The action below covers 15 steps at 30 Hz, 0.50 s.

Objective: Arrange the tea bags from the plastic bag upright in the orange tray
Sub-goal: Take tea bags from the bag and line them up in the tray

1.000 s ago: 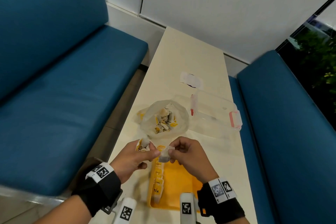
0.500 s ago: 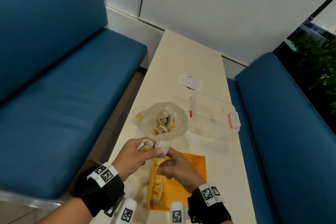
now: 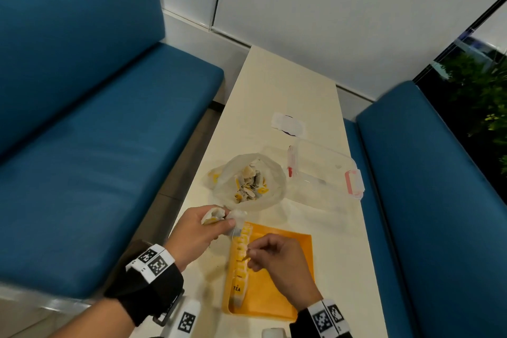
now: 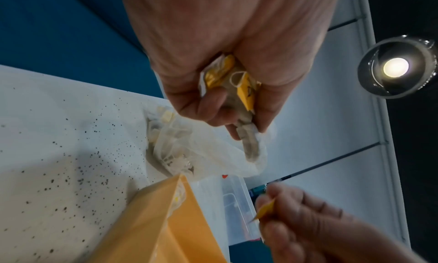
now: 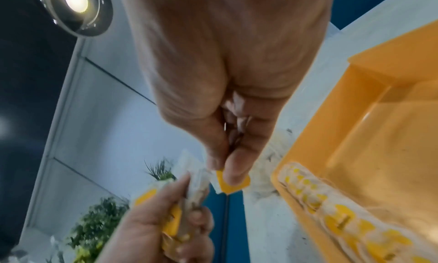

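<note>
My left hand (image 3: 197, 230) grips a small bundle of tea bags (image 4: 233, 83) above the orange tray's (image 3: 277, 293) far left corner, and one tea bag (image 3: 238, 221) hangs from its fingertips. My right hand (image 3: 277, 261) hovers over the tray and pinches that bag's yellow paper tag (image 5: 231, 183) between thumb and forefinger, a thin string running up to the bag. A row of upright tea bags (image 3: 240, 263) stands along the tray's left wall. The open plastic bag (image 3: 248, 182) with several tea bags lies just beyond the tray.
A clear plastic box (image 3: 326, 173) with a pink latch lies to the right of the bag, and a white packet (image 3: 288, 122) sits farther along the narrow cream table (image 3: 279, 85). Blue benches (image 3: 96, 145) flank both sides. Dark tea crumbs (image 4: 78, 173) speckle the tabletop.
My right hand has drawn back from the left hand toward me, down over the tray, pulling the tag and string out of the bundle. The left hand stayed in place.
</note>
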Each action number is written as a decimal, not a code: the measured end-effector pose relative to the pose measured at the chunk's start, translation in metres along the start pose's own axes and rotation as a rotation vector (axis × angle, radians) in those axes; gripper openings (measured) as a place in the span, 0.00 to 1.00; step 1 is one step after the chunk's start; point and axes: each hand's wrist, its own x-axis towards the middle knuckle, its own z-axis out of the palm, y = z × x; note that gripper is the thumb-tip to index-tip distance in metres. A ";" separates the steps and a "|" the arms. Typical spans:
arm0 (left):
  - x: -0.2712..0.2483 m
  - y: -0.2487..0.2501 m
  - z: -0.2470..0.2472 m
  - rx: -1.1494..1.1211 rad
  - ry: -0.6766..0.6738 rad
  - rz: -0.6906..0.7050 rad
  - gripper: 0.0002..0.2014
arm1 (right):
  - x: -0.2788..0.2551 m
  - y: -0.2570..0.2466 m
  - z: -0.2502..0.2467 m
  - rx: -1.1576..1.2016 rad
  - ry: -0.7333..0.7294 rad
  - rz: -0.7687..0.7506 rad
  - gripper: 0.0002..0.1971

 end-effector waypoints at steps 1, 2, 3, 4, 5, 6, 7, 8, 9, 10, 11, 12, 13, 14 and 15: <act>-0.002 0.001 0.003 0.022 -0.010 0.013 0.02 | 0.000 -0.004 -0.002 -0.001 0.048 -0.024 0.03; -0.004 0.001 0.007 0.040 -0.024 0.024 0.02 | 0.001 -0.008 -0.004 -0.008 0.083 -0.054 0.03; -0.006 0.002 0.010 0.049 -0.042 0.026 0.02 | 0.002 -0.012 -0.005 -0.013 0.108 -0.085 0.03; -0.008 0.002 0.014 0.049 -0.068 0.014 0.02 | 0.003 -0.016 -0.006 -0.009 0.119 -0.107 0.03; -0.010 0.004 0.016 0.027 -0.101 -0.011 0.02 | 0.004 -0.020 -0.006 0.003 0.114 -0.121 0.03; -0.011 0.004 0.018 -0.003 -0.137 -0.041 0.04 | 0.004 -0.022 -0.006 0.012 0.101 -0.131 0.03; -0.012 0.003 0.018 -0.030 -0.173 -0.071 0.08 | 0.005 -0.024 -0.005 0.011 0.092 -0.141 0.03; -0.013 0.002 0.018 -0.044 -0.211 -0.099 0.12 | 0.005 -0.026 -0.004 0.002 0.096 -0.147 0.04; -0.014 0.003 0.017 -0.052 -0.247 -0.117 0.15 | 0.005 -0.027 -0.004 -0.009 0.108 -0.149 0.05; -0.014 0.003 0.016 -0.061 -0.280 -0.123 0.15 | 0.005 -0.027 -0.004 -0.018 0.120 -0.147 0.05; -0.015 0.003 0.015 -0.069 -0.307 -0.130 0.14 | 0.005 -0.026 -0.004 -0.030 0.126 -0.145 0.06; -0.015 0.003 0.013 -0.078 -0.331 -0.137 0.12 | 0.005 -0.026 -0.004 -0.043 0.125 -0.145 0.07; -0.016 0.004 0.012 -0.086 -0.350 -0.141 0.11 | 0.005 -0.025 -0.005 -0.066 0.121 -0.145 0.07; -0.016 0.004 0.011 -0.088 -0.366 -0.141 0.10 | 0.005 -0.024 -0.005 -0.097 0.112 -0.152 0.08; -0.017 0.004 0.011 -0.081 -0.377 -0.137 0.10 | 0.005 -0.024 -0.005 -0.138 0.102 -0.165 0.09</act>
